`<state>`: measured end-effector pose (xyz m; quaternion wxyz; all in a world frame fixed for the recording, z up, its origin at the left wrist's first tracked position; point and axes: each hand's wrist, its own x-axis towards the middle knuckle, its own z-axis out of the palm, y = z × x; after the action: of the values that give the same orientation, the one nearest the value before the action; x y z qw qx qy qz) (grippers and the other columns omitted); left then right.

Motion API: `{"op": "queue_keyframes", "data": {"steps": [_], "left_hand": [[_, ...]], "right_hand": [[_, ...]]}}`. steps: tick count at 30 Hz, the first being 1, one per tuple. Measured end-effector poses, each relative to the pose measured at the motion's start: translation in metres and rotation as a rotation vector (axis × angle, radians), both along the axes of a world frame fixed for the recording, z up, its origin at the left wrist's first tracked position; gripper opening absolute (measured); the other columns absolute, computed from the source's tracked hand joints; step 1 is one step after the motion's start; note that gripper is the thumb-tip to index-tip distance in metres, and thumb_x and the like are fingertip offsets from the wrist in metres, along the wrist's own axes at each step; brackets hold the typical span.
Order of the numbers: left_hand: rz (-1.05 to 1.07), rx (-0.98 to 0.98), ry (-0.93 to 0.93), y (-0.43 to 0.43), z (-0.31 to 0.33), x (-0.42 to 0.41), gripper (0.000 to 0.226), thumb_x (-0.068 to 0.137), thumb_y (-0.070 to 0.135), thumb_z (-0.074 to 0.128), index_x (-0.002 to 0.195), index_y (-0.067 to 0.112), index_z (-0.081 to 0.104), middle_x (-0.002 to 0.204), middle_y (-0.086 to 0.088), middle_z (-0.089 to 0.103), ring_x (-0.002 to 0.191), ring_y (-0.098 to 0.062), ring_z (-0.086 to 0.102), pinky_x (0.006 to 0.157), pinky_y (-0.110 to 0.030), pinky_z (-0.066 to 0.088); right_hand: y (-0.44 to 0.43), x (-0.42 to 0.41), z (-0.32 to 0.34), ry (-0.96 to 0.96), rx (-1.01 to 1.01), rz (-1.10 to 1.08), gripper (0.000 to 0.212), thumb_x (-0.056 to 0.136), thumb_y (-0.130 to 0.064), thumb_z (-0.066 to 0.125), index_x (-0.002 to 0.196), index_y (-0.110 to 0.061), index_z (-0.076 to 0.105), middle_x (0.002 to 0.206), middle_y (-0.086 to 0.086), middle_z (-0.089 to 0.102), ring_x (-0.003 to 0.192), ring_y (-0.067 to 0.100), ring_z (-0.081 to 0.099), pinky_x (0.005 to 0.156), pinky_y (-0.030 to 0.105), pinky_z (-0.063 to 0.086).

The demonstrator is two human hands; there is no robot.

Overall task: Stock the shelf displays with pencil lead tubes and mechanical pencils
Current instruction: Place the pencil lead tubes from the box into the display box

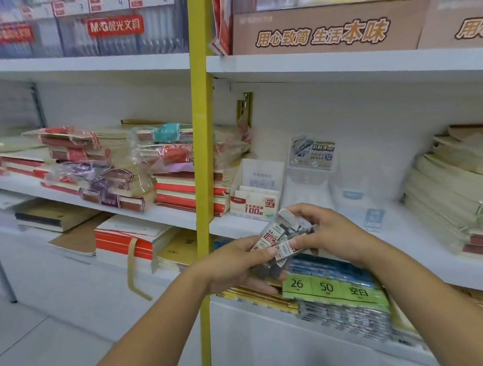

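You held a bundle of lead tubes [280,239] in front of the middle shelf [177,214], with both hands on it. Your left hand [236,263] cradled the bundle's lower end, at 7 o'clock, fingers [257,287] curled round it. Your right hand [333,232] pinched the upper end, at 2 o'clock, thumb and fingertips closed on the tubes. On the shelf at 12 o'clock from the bundle stood a white lead box [254,204] marked HB 0.5. A clear stand [309,180] sat just beside it at 3 o'clock. A yellow post [200,124] rose at 9 o'clock from your hands, with wrapped notebooks [176,179] stacked past it.
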<state>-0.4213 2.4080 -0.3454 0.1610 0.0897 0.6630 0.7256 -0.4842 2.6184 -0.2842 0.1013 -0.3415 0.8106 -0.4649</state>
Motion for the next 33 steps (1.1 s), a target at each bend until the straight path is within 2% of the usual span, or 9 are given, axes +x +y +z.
{"op": "queue_keyframes", "data": {"steps": [3, 7, 12, 15, 19, 22, 27, 30, 33], "left_hand": [[0.101, 0.067, 0.068, -0.007, 0.000, -0.010, 0.038, 0.093, 0.034, 0.064, 0.129, 0.021, 0.058, 0.115, -0.012, 0.073, 0.107, -0.025, 0.070, 0.079, -0.036, 0.061], [0.341, 0.145, 0.208, -0.015, -0.004, -0.023, 0.030, 0.096, 0.029, 0.062, 0.125, 0.023, 0.062, 0.100, -0.004, 0.075, 0.091, -0.017, 0.071, 0.065, -0.030, 0.060], [0.491, 0.136, 0.279, -0.025, -0.013, -0.031, 0.019, 0.099, 0.026, 0.058, 0.118, 0.028, 0.060, 0.089, -0.001, 0.075, 0.082, -0.016, 0.073, 0.060, -0.028, 0.059], [0.597, 0.126, 0.315, -0.036, -0.010, -0.033, 0.015, 0.101, 0.024, 0.055, 0.112, 0.033, 0.060, 0.091, -0.003, 0.075, 0.077, -0.014, 0.074, 0.058, -0.026, 0.059], [0.639, 0.108, 0.354, -0.046, -0.008, -0.032, 0.015, 0.100, 0.024, 0.057, 0.108, 0.035, 0.062, 0.091, 0.001, 0.076, 0.079, -0.016, 0.075, 0.058, -0.026, 0.059], [0.632, 0.139, 0.349, -0.047, -0.008, -0.031, 0.016, 0.099, 0.024, 0.058, 0.105, 0.037, 0.063, 0.091, 0.002, 0.077, 0.079, -0.017, 0.076, 0.055, -0.024, 0.058], [0.660, 0.173, 0.315, -0.052, -0.013, -0.032, 0.017, 0.098, 0.027, 0.059, 0.112, 0.035, 0.062, 0.094, 0.002, 0.077, 0.083, -0.018, 0.076, 0.057, -0.026, 0.059], [0.679, 0.184, 0.300, -0.052, -0.014, -0.034, 0.019, 0.097, 0.029, 0.059, 0.115, 0.034, 0.062, 0.095, 0.003, 0.077, 0.084, -0.017, 0.076, 0.056, -0.025, 0.058], [0.687, 0.181, 0.300, -0.052, -0.015, -0.036, 0.017, 0.097, 0.029, 0.060, 0.112, 0.036, 0.062, 0.096, 0.005, 0.077, 0.084, -0.015, 0.076, 0.056, -0.025, 0.058]], "right_hand": [[-0.016, -0.014, -0.001, -0.045, -0.167, -0.116, 0.058, 0.071, -0.006, 0.083, 0.115, -0.036, 0.060, 0.094, 0.006, 0.070, 0.068, 0.014, 0.068, 0.059, 0.027, 0.054], [-0.041, -0.030, -0.007, -0.224, -0.546, -0.244, 0.034, 0.080, 0.002, 0.072, 0.108, -0.002, 0.053, 0.094, 0.018, 0.073, 0.080, 0.028, 0.072, 0.073, 0.033, 0.060], [-0.068, -0.052, 0.010, -0.053, -0.567, -0.303, 0.022, 0.089, -0.005, 0.065, 0.104, -0.012, 0.052, 0.085, 0.006, 0.076, 0.068, 0.021, 0.073, 0.053, 0.024, 0.056], [-0.081, -0.073, 0.040, 0.157, -0.667, -0.379, 0.023, 0.091, -0.004, 0.061, 0.096, -0.023, 0.048, 0.084, 0.004, 0.072, 0.064, 0.016, 0.071, 0.051, 0.023, 0.055], [-0.108, -0.095, 0.053, 0.586, -0.382, -0.386, 0.027, 0.091, -0.014, 0.062, 0.093, -0.034, 0.044, 0.091, -0.008, 0.064, 0.072, 0.004, 0.067, 0.055, 0.019, 0.052], [-0.127, -0.110, 0.044, 0.816, 0.001, -0.392, 0.021, 0.093, -0.021, 0.060, 0.104, -0.027, 0.043, 0.084, -0.007, 0.063, 0.071, 0.013, 0.064, 0.058, 0.032, 0.052], [-0.138, -0.130, 0.037, 0.792, 0.065, -0.382, 0.023, 0.093, -0.019, 0.060, 0.109, -0.024, 0.043, 0.088, 0.006, 0.066, 0.072, 0.023, 0.063, 0.066, 0.043, 0.055], [-0.141, -0.140, 0.040, 0.751, 0.034, -0.372, 0.027, 0.091, -0.017, 0.063, 0.106, -0.027, 0.043, 0.087, 0.001, 0.065, 0.070, 0.016, 0.063, 0.062, 0.039, 0.055], [-0.144, -0.148, 0.037, 0.695, 0.076, -0.345, 0.032, 0.089, -0.016, 0.065, 0.101, -0.033, 0.041, 0.080, -0.006, 0.061, 0.065, 0.007, 0.060, 0.051, 0.025, 0.046]]}}
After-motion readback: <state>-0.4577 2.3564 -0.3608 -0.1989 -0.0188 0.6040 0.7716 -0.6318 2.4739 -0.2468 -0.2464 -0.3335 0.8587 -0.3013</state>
